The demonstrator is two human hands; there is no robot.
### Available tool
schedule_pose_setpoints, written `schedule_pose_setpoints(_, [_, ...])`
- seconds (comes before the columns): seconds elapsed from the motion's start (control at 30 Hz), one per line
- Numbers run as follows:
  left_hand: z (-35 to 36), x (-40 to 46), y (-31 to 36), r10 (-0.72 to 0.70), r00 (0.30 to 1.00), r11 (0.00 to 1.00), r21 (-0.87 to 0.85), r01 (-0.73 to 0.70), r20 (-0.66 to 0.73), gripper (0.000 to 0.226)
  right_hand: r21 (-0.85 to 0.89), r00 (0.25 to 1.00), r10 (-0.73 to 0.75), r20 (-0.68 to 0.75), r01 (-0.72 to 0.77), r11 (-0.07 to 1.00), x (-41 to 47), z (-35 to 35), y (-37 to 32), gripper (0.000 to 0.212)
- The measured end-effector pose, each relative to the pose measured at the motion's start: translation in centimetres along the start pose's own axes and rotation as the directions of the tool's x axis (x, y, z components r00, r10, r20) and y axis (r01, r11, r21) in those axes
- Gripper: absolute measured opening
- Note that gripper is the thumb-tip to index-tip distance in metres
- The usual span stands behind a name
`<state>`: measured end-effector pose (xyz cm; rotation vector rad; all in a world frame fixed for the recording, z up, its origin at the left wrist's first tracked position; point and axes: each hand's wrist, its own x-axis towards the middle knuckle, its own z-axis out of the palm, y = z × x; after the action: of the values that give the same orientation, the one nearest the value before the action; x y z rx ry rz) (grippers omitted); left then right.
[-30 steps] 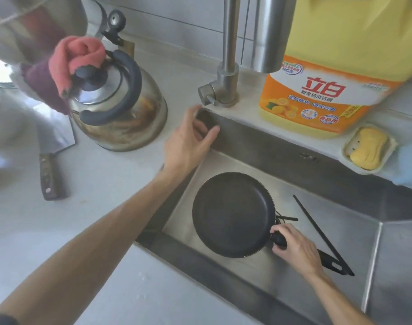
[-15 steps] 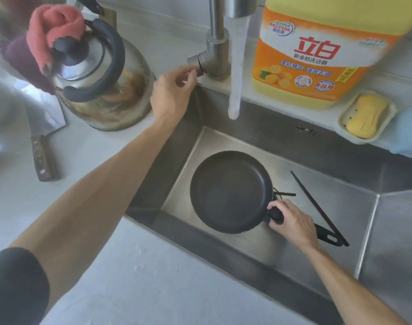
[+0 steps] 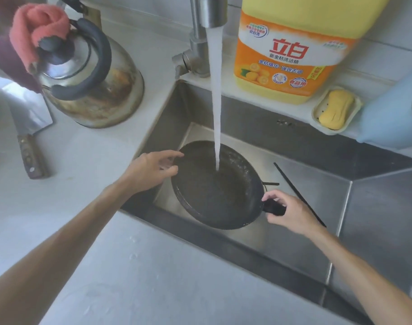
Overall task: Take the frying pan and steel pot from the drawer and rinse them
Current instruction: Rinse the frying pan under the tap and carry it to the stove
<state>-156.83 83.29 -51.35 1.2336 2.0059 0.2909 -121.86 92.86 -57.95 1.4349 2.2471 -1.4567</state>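
My right hand (image 3: 291, 212) is nearest me, fingers curled round the pan's (image 3: 215, 186) black handle (image 3: 274, 207) where it meets the rim. The pan sits in the sink (image 3: 301, 245), its long axis running from that handle at lower right up to the far-left rim. My left hand (image 3: 151, 171) lies just left of that rim, fingers spread and loose, holding nothing; I cannot tell whether its fingertips (image 3: 176, 154) touch the edge. The pan lies directly right of those fingers, so I judge the left hand is the 1 placed to steady or rub it. Beyond, the tap's (image 3: 206, 12) stream (image 3: 216, 102) lands near the pan's middle. The steel pot is not in view.
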Motion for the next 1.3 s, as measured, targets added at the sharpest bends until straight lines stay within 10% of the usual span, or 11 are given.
schedule_pose_setpoints(0.23, [2.8, 0.2, -0.6, -0.173, 0.929, 0.966, 0.242, 0.094, 0.328, 0.039, -0.607, 0.987, -0.138, 0.080, 0.158, 0.779, 0.4, -7.1, -7.0, 0.034])
schedule_pose_setpoints(0.4, [6.3, 0.3, -1.4, -0.141, 0.974, 0.988, 0.087, 0.127, 0.175, 0.045, -0.807, 0.894, -0.448, -0.004, 0.262, 0.529, 0.1, -8.2, -7.7, 0.030])
schedule_pose_setpoints(0.57, [4.8, -1.2, -0.1, 0.138, 0.913, 0.987, 0.130, -0.095, -0.383, 0.041, -0.612, 0.778, -0.488, -0.396, 0.172, 0.772, -0.6, -5.0, -3.0, 0.024])
schedule_pose_setpoints(0.77, [-2.2, -1.6, 3.5, 0.552, 0.765, 0.765, 0.565, -0.308, -0.331, 0.047, 0.060, 0.957, -0.176, -0.231, 0.195, 0.979, 1.3, 1.2, -1.0, 0.053])
schedule_pose_setpoints(1.0, [-2.9, 0.3, 2.7, 0.056, 0.995, 0.877, 0.480, -0.009, -0.085, 0.034, 0.018, 0.974, -0.100, 0.202, 0.098, 0.995, 3.5, -2.0, -2.7, 0.041])
schedule_pose_setpoints(1.2, [3.1, 1.6, -0.5, -0.164, 0.945, 0.968, 0.232, 0.098, 0.282, 0.034, -0.680, 0.943, -0.331, 0.030, 0.262, 0.685, 2.6, -7.7, -6.0, 0.037])
schedule_pose_setpoints(1.3, [5.1, 2.0, -0.3, -0.132, 0.970, 0.987, 0.118, 0.110, 0.204, 0.037, -0.749, 0.875, -0.480, -0.065, 0.275, 0.603, 1.7, -8.1, -5.7, 0.034])
